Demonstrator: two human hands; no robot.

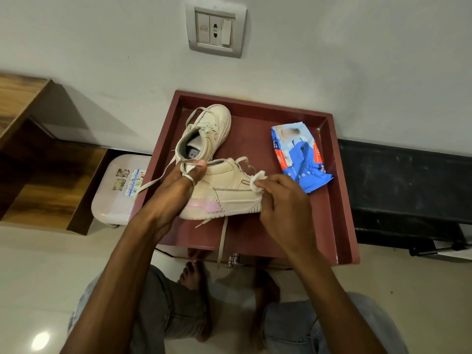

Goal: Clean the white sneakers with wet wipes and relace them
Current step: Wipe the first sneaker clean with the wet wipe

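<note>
**Wipe pressed to the side of the near sneaker**

Head view: A dark red bench [342,190] with a raised rim carries both shoes. The near sneaker [229,190] lies in the middle of it, tipped so its sole faces the near edge, with a pink patch by the heel. The left hand [173,195] grips this shoe at the heel, thumb hooked over the collar and fingers curled round the back. The right hand [283,200] pinches a crumpled white wet wipe [258,181] and holds it against the shoe's upper side, towards the toe, which the hand hides. A loose lace [222,241] hangs over the near edge. The far sneaker [207,131] stands towards the far left corner, toe to the far edge, its heel just beside the near shoe. A crumpled blue pack of wipes [301,159] lies near the right edge. A pale stool [109,195] stands beyond the left edge, and a wall socket [215,29] sits above the far edge.
</note>
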